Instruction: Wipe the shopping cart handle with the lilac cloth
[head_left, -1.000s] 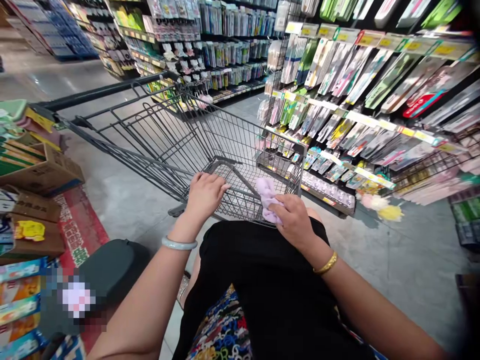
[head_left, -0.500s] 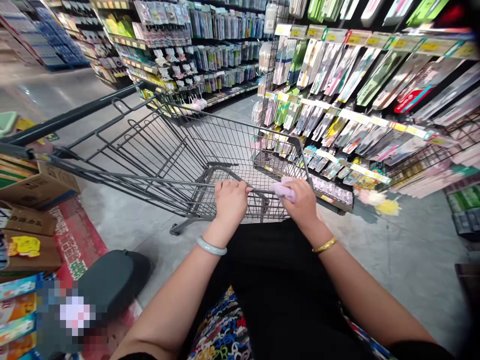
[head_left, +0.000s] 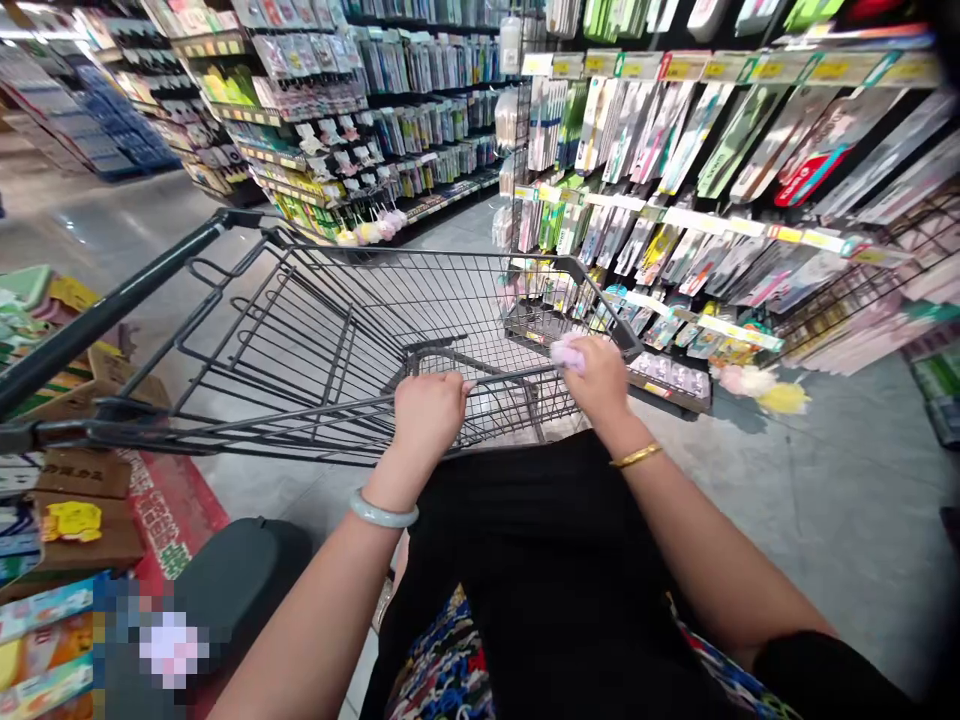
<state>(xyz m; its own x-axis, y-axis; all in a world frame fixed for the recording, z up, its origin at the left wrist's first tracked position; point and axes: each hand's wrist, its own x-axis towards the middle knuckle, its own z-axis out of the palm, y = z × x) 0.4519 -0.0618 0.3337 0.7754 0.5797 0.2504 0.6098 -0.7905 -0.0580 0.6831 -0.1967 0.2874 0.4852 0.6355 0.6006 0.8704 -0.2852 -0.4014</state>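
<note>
A dark metal shopping cart point(head_left: 517, 375) stands in front of me, side-on, its handle toward the left. My left hand point(head_left: 430, 412), with a pale bangle at the wrist, is wrapped round the cart's near top rail. Farther right along that rail, close to the cart's corner, is my right hand point(head_left: 602, 380). Its fingers are closed on a soft lilac fluffy thing point(head_left: 568, 354), held against the rail. Exactly what the lilac thing is, I cannot tell; the fingers hide part of it. The mesh of the basket shows the floor through it.
A rack of hanging packaged goods point(head_left: 712, 220) rises at the right, beyond the cart. Another shelf unit point(head_left: 315, 140) stands behind it. Cardboard boxes point(head_left: 90, 510) with packaged goods and a dark grey rounded object point(head_left: 244, 560) are at the lower left.
The cart has turned a little, its handle end coming lower and nearer in view. My left hand has shifted left and down with the rail; the right hand has risen slightly, still closed.
</note>
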